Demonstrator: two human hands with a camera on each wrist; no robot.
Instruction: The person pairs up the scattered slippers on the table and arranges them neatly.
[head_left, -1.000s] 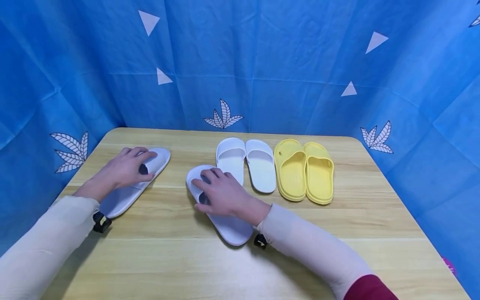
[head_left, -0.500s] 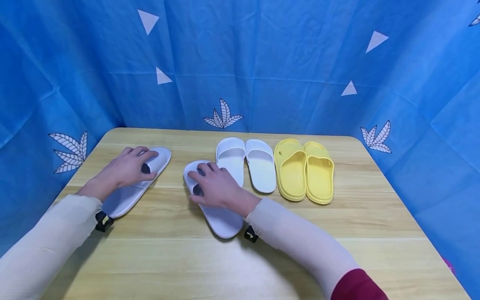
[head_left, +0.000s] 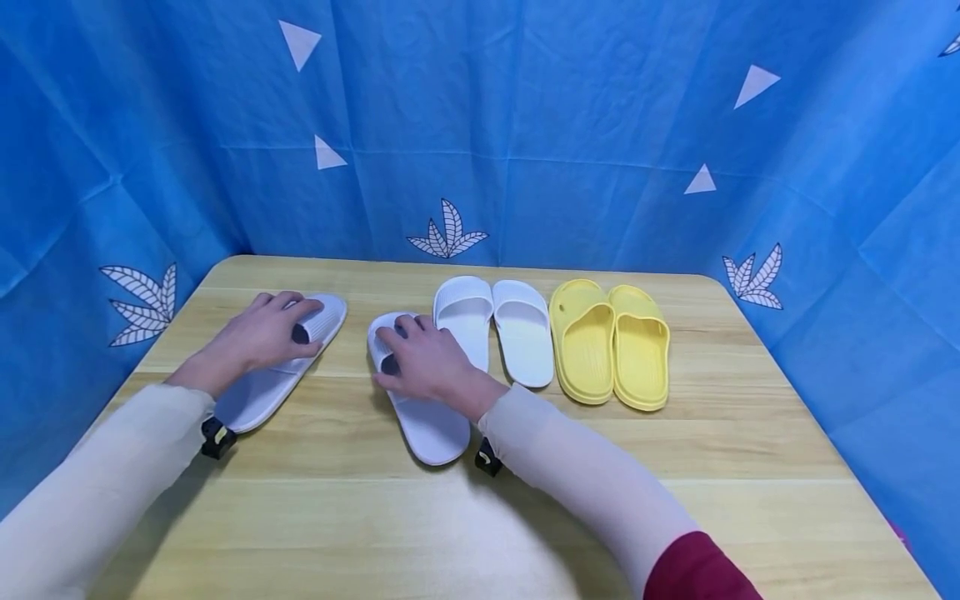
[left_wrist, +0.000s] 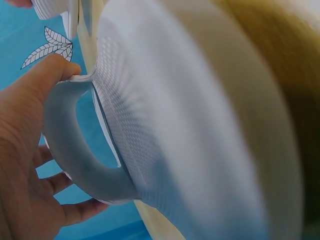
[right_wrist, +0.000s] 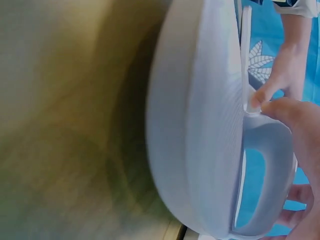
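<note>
Two pale lavender slide slippers with ribbed straps are on the left half of the table. My left hand (head_left: 258, 333) grips the left slipper (head_left: 258, 398) across its strap; in the left wrist view the thumb is at one side of the strap (left_wrist: 75, 150) and the fingers at the other. Nearer the middle, my right hand (head_left: 431, 358) holds the right slipper (head_left: 431, 429) in the same way, its strap (right_wrist: 282, 165) spanned by thumb and fingers in the right wrist view. Both slippers point toward the back, the left one slanting right, the right one slanting slightly left.
A pair of white slides (head_left: 523, 333) stands at the back middle, close to the right slipper. Beside it are yellow clogs (head_left: 585, 346). A blue curtain (head_left: 525, 125) hangs behind and around the wooden table (head_left: 720, 467).
The right hand has moved its slipper left and toward the back, turning it straighter. The left hand and its slipper have shifted slightly right. The white and yellow pairs stay put.
</note>
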